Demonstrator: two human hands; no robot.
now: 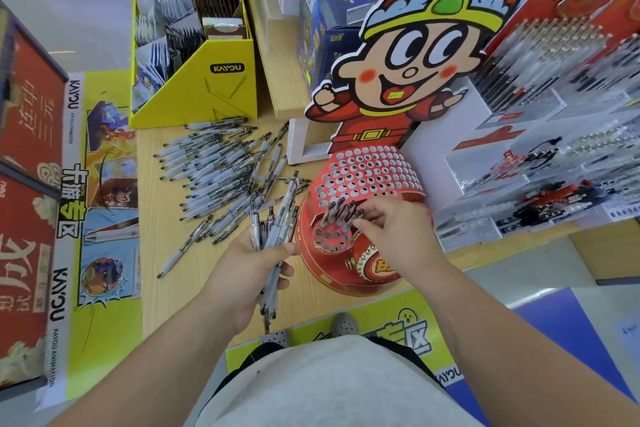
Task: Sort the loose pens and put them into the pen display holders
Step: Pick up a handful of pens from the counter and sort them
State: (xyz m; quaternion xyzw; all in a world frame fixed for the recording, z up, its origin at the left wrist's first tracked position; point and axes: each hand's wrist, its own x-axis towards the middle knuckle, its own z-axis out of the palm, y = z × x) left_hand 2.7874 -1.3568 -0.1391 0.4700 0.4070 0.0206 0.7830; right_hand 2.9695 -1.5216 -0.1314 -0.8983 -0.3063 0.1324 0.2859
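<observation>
The left hand [247,270] is clamped round a bundle of pens [277,218], slim clear-plastic barrels with pale frosted grips and dark tips, fanned upward from the fist. The right hand [394,232] reaches over the red holder [367,172], a rounded, tiered cardboard stand punched with rows of round holes; its thumb and curled fingers pinch the top of one of the standing pens [337,211], a short row set in the lower tier. More loose pens [214,166] lie heaped on the pale wood-grain table [166,288], just left of the holder. Behind it rises a flat cartoon cutout [412,59] in red and yellow. A glossy yellow card box [207,90] reads "KAYOU"; the table's edge strip [57,315] reads "KAYOU ANIMATION".
</observation>
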